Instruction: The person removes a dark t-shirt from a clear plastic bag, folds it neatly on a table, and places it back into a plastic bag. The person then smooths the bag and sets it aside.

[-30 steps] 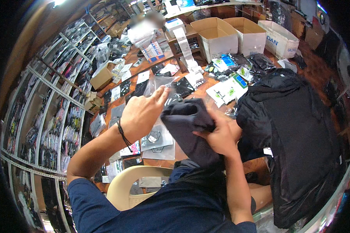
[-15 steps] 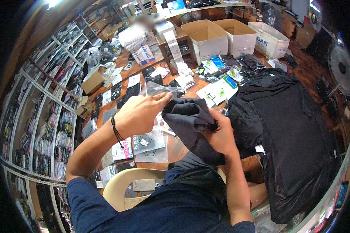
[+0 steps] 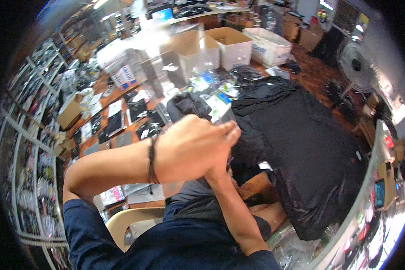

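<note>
My left hand (image 3: 189, 148), wearing a dark cord bracelet (image 3: 152, 159), is closed in front of me. At its fingertips a thin, clear plastic bag (image 3: 231, 118) shows faintly, blurred. Just beyond the knuckles a folded dark garment (image 3: 189, 105) sticks up, its lower part hidden behind the hand. My right hand (image 3: 217, 173) lies beneath and behind the left; its fingers are out of sight, so its grip does not show. A large pile of black shirts (image 3: 297, 139) is to the right of both hands.
Packed garments (image 3: 114, 119) and clear bags cover the wooden table to the left. Open cardboard boxes (image 3: 229, 47) stand at the back, beside a white box (image 3: 267, 47). A standing fan (image 3: 357, 63) is at far right. Full shelves (image 3: 31, 175) line the left.
My left hand has swung right and nearer, over my right hand, which it now covers. The dark garment sits beyond them, mostly hidden. The whole view has shifted to the right.
</note>
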A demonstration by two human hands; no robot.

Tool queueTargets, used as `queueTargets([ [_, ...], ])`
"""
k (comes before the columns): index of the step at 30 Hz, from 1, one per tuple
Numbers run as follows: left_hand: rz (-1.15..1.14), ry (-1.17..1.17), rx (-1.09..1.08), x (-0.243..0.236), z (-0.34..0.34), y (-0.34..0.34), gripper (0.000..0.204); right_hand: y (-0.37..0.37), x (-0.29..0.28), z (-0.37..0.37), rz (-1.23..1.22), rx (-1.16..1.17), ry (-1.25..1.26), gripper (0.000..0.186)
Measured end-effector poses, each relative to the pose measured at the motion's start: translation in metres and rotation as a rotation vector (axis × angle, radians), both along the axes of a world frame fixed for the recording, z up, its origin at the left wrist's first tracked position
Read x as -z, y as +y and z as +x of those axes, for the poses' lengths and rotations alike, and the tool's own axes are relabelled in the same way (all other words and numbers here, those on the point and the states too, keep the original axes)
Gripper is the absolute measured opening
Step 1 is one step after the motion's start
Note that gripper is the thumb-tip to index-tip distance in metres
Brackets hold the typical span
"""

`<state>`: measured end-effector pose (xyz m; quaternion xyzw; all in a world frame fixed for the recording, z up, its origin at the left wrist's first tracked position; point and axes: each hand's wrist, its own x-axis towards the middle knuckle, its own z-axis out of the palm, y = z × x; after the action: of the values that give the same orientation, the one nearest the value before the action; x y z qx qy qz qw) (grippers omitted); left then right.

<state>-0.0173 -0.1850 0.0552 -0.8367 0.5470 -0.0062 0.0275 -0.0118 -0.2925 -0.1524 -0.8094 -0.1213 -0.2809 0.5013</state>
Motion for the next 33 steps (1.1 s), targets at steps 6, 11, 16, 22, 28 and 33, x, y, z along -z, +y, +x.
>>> queueTargets([
  [6, -0.001, -0.272, 0.315, 0.031, -0.024, -0.093, 0.053, -0.089, -0.001, -0.007, -0.039, 0.417, -0.012, 0.049],
  [11, -0.239, -0.281, 0.646, 0.042, -0.063, -0.16, 0.047, -0.183, 0.007, -0.068, -0.055, 0.869, 0.003, 0.05],
  [16, -0.506, 0.02, 1.023, 0.044, -0.075, -0.197, 0.047, -0.232, -0.01, -0.15, -0.053, 1.25, -0.039, 0.051],
  [22, -1.448, 0.548, 0.869, 0.064, -0.045, -0.255, 0.075, -0.24, -0.053, -0.212, -0.127, 1.35, -0.206, 0.038],
  [28, -0.946, 1.58, 0.579, 0.128, -0.014, -0.327, 0.082, -0.232, -0.086, -0.208, -0.198, 1.305, -0.218, 0.042],
  [33, -0.947, 2.137, 0.198, 0.179, -0.03, -0.33, 0.074, -0.247, -0.105, -0.194, -0.359, 1.232, -0.107, 0.053],
])
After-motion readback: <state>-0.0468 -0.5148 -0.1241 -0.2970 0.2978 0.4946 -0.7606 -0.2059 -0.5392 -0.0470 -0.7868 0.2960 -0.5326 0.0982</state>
